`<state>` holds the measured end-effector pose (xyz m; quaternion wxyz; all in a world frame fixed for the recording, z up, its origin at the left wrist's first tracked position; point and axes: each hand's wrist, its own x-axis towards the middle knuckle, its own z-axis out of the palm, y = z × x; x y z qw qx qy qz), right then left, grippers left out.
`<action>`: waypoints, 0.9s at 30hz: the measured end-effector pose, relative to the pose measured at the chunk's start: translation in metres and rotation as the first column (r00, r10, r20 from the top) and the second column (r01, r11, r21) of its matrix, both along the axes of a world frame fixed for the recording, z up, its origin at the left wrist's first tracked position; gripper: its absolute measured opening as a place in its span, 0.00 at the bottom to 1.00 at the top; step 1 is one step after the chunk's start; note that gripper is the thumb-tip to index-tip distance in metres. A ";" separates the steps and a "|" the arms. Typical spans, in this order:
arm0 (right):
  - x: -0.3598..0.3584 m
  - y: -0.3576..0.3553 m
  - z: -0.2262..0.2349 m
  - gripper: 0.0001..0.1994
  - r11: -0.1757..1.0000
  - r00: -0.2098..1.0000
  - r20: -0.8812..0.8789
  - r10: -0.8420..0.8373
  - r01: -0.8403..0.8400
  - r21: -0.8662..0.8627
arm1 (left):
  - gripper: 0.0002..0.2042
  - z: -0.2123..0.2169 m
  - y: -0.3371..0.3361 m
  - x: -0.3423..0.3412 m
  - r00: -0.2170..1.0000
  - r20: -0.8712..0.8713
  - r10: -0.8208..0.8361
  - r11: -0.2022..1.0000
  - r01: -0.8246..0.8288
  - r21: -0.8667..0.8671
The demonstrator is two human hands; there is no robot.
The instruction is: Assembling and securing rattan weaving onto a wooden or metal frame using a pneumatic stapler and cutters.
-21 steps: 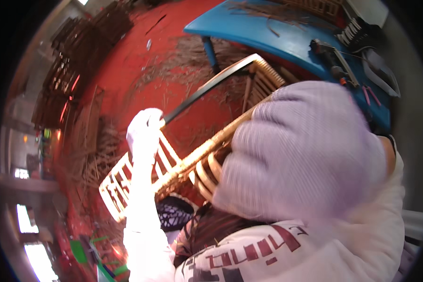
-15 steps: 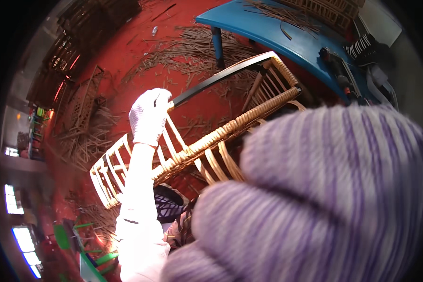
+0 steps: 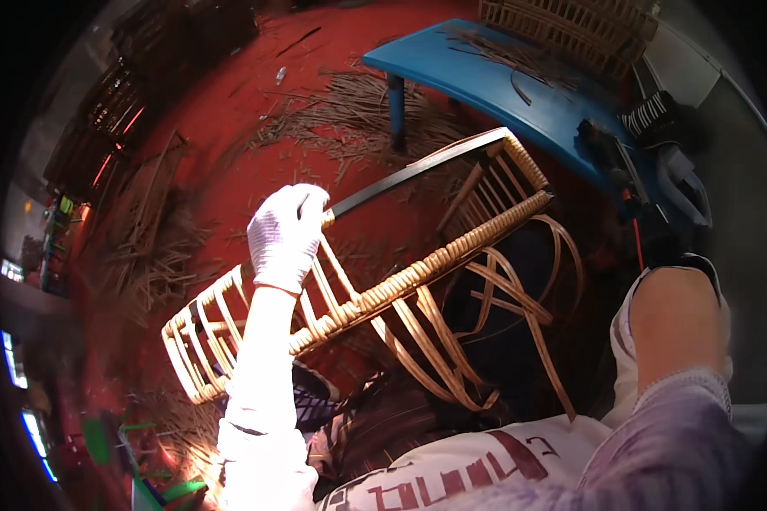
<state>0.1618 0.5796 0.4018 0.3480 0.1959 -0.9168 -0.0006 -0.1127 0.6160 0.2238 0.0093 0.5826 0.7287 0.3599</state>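
My left hand [image 3: 285,237], in a white glove, is closed around a dark rail at the top of a woven rattan chair frame [image 3: 418,277]. The frame lies tilted across my lap, its bent cane loops toward my right. My right hand [image 3: 686,439] wears a purple striped knit glove and sits very close to the camera at the lower right. Only its cuff and back show, with the bare forearm [image 3: 675,328] above it. Its fingers are hidden, and it touches nothing I can see.
A blue table [image 3: 477,81] stands beyond the frame with cane strips, a woven piece [image 3: 571,25] and a dark power tool [image 3: 614,162] on it. Loose cane strips [image 3: 332,115] litter the red floor. Stacked frames stand in the dark at the far left.
My right gloved hand, which filled most of the view, has dropped to the lower right and uncovered the frame. My left hand keeps its grip on the rail.
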 end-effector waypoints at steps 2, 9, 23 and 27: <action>-0.003 -0.001 -0.003 0.10 1.000 1.000 0.011 0.006 -0.006 0.002 | 0.12 -0.002 -0.002 -0.002 1.000 0.015 0.007 1.000 -0.007 0.000; -0.005 -0.003 -0.010 0.10 1.000 0.999 0.049 0.008 -0.008 -0.001 | 0.10 -0.004 0.000 -0.003 0.997 0.078 0.023 1.000 -0.023 -0.003; -0.018 0.000 -0.017 0.10 1.000 0.999 0.040 -0.010 0.011 -0.029 | 0.10 -0.009 0.007 -0.003 0.997 0.069 0.028 0.999 -0.027 -0.021; -0.015 -0.005 -0.014 0.10 1.000 0.999 0.047 -0.001 0.002 -0.029 | 0.09 -0.007 0.005 -0.005 0.999 0.041 -0.010 1.000 0.009 0.027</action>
